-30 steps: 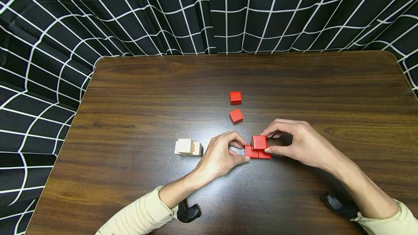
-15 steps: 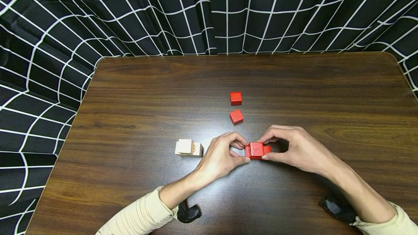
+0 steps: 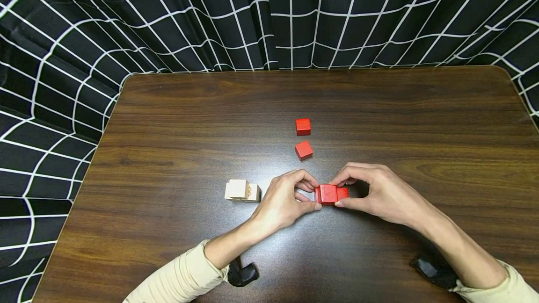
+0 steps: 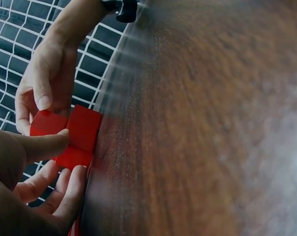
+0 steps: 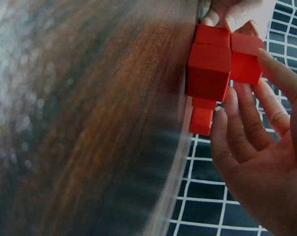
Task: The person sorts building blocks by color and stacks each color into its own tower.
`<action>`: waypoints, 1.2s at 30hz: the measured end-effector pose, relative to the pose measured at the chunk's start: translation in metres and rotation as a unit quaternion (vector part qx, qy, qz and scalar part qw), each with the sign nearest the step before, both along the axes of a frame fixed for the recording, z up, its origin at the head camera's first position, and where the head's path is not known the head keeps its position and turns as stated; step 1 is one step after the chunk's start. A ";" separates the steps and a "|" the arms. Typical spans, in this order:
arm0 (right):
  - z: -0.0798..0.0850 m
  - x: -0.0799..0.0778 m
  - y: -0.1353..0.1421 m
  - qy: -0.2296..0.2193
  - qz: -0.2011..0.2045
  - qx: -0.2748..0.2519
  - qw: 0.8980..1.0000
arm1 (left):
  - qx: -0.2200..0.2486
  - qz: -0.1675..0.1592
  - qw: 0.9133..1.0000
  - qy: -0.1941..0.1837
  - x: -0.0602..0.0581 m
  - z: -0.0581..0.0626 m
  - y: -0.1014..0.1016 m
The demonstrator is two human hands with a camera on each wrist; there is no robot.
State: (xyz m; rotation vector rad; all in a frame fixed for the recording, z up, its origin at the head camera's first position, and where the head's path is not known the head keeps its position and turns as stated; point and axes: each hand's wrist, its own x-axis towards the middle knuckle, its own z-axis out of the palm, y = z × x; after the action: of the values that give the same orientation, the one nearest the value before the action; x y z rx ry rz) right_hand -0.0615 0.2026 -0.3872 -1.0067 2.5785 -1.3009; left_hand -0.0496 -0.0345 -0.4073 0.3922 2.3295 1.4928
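Two red cube blocks stand side by side as a bottom row, the right one (image 3: 343, 192) partly showing in the head view. A third red block (image 3: 328, 194) sits on top of them, across their join. My left hand (image 3: 290, 200) pinches the left bottom block (image 4: 73, 157) between thumb and fingers. From the other side, my right hand (image 3: 376, 191) holds the top block, thumb at the front and fingertips behind. In the right wrist view the top block (image 5: 246, 56) shows between the right thumb and fingers, beside the bottom block (image 5: 208, 73).
Two loose red blocks lie beyond the hands, one (image 3: 303, 150) turned at an angle and one (image 3: 303, 126) farther back. Left of the left hand stands a small stack of cream blocks (image 3: 238, 189). A black gridded cloth (image 3: 210, 18) hangs behind the wooden table (image 3: 189, 130).
My right hand has brought the top red block left and toward me, down onto the bottom row, with a slight last shift left. My left hand has stayed in place.
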 end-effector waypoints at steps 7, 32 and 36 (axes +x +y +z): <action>0.000 0.000 -0.001 0.007 0.002 0.000 1.000 | 0.028 -0.003 0.999 -0.016 -0.001 -0.001 0.000; 0.001 0.001 -0.003 0.009 -0.005 0.011 1.000 | 0.033 -0.010 0.999 -0.007 -0.001 -0.003 -0.001; 0.001 0.002 -0.003 0.006 -0.003 0.008 1.000 | 0.035 -0.008 0.999 -0.004 0.000 -0.003 -0.001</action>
State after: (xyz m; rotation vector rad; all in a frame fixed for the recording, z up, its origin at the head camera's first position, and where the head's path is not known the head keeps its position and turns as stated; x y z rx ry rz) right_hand -0.0596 0.1995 -0.3858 -1.0065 2.5987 -1.2780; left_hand -0.0501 -0.0352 -0.4103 0.4213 2.2687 1.5682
